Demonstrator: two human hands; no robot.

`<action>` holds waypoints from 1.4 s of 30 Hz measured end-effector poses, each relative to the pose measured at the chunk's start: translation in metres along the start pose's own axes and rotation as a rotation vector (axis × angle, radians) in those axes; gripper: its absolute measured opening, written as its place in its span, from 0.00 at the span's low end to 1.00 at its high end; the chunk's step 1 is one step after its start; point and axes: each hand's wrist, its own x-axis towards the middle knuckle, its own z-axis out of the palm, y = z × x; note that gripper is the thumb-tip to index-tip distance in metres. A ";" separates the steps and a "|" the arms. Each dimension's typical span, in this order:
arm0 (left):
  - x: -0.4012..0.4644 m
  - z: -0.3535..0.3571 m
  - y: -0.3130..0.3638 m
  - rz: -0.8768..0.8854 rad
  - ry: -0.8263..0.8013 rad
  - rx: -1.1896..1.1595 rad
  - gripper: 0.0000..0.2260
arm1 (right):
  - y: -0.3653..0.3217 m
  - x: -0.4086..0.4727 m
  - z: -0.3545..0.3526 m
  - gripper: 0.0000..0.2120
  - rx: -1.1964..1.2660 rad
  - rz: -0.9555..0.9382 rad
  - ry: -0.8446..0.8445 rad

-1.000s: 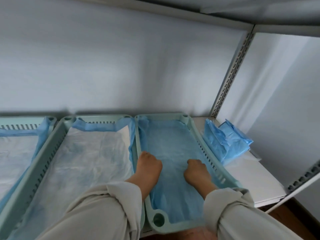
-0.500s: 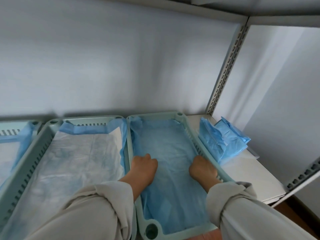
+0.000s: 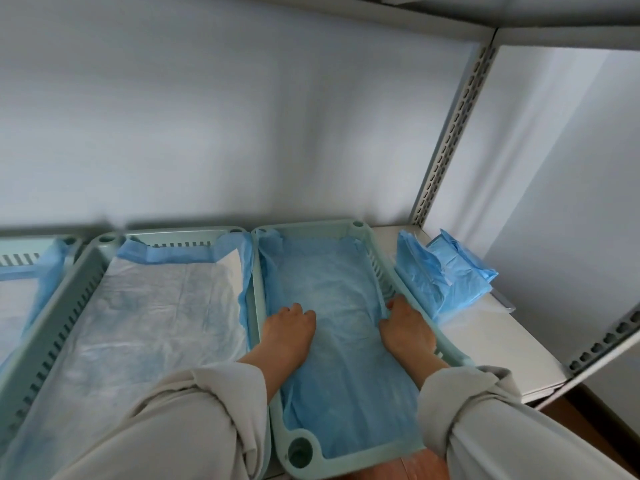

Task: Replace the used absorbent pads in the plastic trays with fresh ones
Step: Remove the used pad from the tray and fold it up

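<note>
The right pale green plastic tray [image 3: 446, 344] holds a blue absorbent pad [image 3: 332, 282] spread along its floor. My left hand [image 3: 289, 329] rests on the pad near the tray's left wall, its fingers bent down and pressing into the pad. At the tray's right wall my right hand [image 3: 405, 327] pinches a raised fold of the pad's right edge. The middle tray [image 3: 86, 282] holds a white pad with blue borders [image 3: 156, 306]. A folded stack of blue pads [image 3: 446, 275] lies on the shelf to the right of the trays.
A third tray [image 3: 20, 258] with a white pad shows at the far left. The trays sit on a white shelf [image 3: 495, 348] against a white wall. A slotted metal upright [image 3: 450, 123] stands at the back right, and another shelf runs overhead.
Both hands have slid apart across the blue pad, the left toward the left wall and the right to the right wall, where it now holds the pad's edge. The view shifted slightly.
</note>
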 end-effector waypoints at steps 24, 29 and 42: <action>0.003 -0.005 -0.002 0.019 -0.025 -0.080 0.12 | -0.015 -0.008 0.012 0.13 -0.122 -0.341 -0.071; -0.002 -0.007 0.001 0.021 0.016 -0.202 0.12 | 0.001 -0.006 0.002 0.19 0.079 0.009 -0.126; -0.019 -0.030 0.020 -0.714 0.017 -1.476 0.08 | -0.015 -0.034 -0.017 0.25 0.160 -0.132 -0.164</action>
